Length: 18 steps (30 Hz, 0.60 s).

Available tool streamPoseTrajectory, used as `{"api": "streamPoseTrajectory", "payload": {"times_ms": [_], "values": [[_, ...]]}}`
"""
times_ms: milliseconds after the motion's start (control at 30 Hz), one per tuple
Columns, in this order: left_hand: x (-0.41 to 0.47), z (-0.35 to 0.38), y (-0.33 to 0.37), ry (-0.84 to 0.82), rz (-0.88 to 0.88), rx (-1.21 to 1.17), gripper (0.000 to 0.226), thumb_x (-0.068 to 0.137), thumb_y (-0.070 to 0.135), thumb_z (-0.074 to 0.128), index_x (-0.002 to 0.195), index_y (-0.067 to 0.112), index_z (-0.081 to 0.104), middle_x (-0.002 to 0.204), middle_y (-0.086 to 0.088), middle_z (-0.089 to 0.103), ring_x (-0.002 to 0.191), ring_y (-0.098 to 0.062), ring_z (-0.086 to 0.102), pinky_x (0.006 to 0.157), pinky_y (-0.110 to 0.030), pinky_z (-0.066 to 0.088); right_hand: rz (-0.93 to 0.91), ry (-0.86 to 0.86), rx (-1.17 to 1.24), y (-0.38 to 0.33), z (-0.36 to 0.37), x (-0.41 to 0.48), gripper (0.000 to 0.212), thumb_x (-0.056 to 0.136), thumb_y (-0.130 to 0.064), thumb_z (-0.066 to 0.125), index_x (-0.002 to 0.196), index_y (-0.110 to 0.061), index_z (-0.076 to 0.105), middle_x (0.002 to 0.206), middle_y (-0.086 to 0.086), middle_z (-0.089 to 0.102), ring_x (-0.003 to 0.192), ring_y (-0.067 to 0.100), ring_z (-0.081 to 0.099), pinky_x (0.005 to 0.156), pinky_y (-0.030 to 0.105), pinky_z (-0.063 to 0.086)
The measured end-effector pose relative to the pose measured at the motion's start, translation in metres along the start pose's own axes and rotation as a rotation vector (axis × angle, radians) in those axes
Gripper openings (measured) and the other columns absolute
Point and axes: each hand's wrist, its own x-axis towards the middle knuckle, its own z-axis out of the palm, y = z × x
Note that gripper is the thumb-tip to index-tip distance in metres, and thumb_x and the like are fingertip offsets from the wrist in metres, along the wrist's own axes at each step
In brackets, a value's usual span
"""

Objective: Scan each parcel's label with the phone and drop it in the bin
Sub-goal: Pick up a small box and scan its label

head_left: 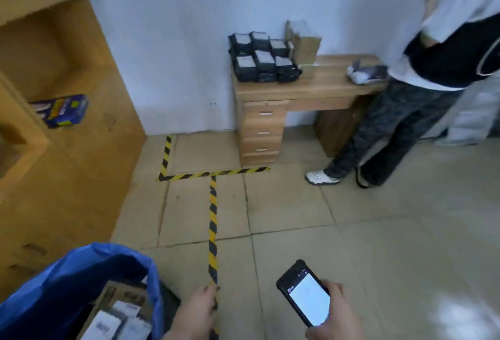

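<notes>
Grip status: the right grip [338, 318] grasps the phone [307, 295], fingers curled round its right edge, lit screen facing up at me and its long axis pointing ahead and slightly left. The left grip [194, 312] is released and carries nothing, its fingers loosely bent over the floor tape [213, 231].

The bin [81, 266], lined in blue, stands just to the left of the left grip; I cannot tell whether they touch. Labelled parcels in the bin [116, 320] indicate part of the task is done.

I note the remaining parcels [261, 59] as a dark stack on the bench [311, 88], well ahead of both grips and across open floor, roughly midway between them in line. The stack's long axis runs left to right along the wall, with pale labels turned toward me. Neither grip is clearly nearer. Since the left grip is the free one, I judge it the one to fetch the next parcel while the right keeps the phone ready to scan.

A second person [422, 74] stands at the bench end, ahead and right of the right grip, well clear of the stack.
</notes>
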Motion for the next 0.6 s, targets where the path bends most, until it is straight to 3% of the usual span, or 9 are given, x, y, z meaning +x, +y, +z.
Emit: {"api": "streamPoseTrajectory", "payload": {"times_ms": [200,333,400,467,600], "values": [[0.027,0.049,0.172,-0.045,0.315,0.096,0.054,0.09,0.029,0.054,0.14,0.034,0.034,0.124,0.009,0.045,0.118,-0.003,0.049,0.096,-0.016,0.039,0.225,0.265,0.103,0.139,-0.097,-0.052,0.085,0.049,-0.035,0.059,0.128,-0.046,0.03,0.113,-0.02,0.033,0.103,-0.001,0.049,0.089,0.031,0.046],[0.037,0.101,0.291,-0.154,0.486,0.211,0.06,0.086,0.029,0.057,0.141,0.036,0.034,0.118,0.009,0.045,0.121,-0.008,0.049,0.097,-0.018,0.039,0.412,0.377,0.219,0.224,-0.143,-0.095,0.087,0.048,-0.034,0.063,0.128,-0.046,0.033,0.108,-0.017,0.031,0.093,0.0,0.048,0.082,0.028,0.042],[0.038,0.129,0.352,-0.213,0.584,0.283,0.061,0.086,0.024,0.057,0.142,0.035,0.035,0.132,0.004,0.045,0.125,-0.012,0.048,0.101,-0.021,0.041,0.505,0.457,0.272,0.264,-0.159,-0.116,0.086,0.047,-0.035,0.062,0.127,-0.046,0.033,0.109,-0.017,0.031,0.093,0.001,0.047,0.082,0.029,0.041],[0.036,0.154,0.413,-0.262,0.683,0.332,0.06,0.087,0.017,0.056,0.142,0.033,0.037,0.15,-0.003,0.032,0.133,-0.016,0.044,0.105,-0.021,0.039,0.608,0.519,0.341,0.305,-0.17,-0.136,0.086,0.045,-0.039,0.064,0.126,-0.045,0.034,0.11,-0.017,0.032,0.094,0.002,0.045,0.082,0.03,0.041],[0.022,0.197,0.534,-0.332,0.973,0.457,0.054,0.089,0.022,0.056,0.139,0.033,0.038,0.143,0.004,0.038,0.127,-0.014,0.048,0.099,-0.02,0.038,0.826,0.619,0.465,0.382,-0.192,-0.174,0.094,0.045,-0.044,0.076,0.128,-0.037,0.032,0.115,-0.011,0.036,0.107,0.007,0.043,0.096,0.038,0.045]]}}
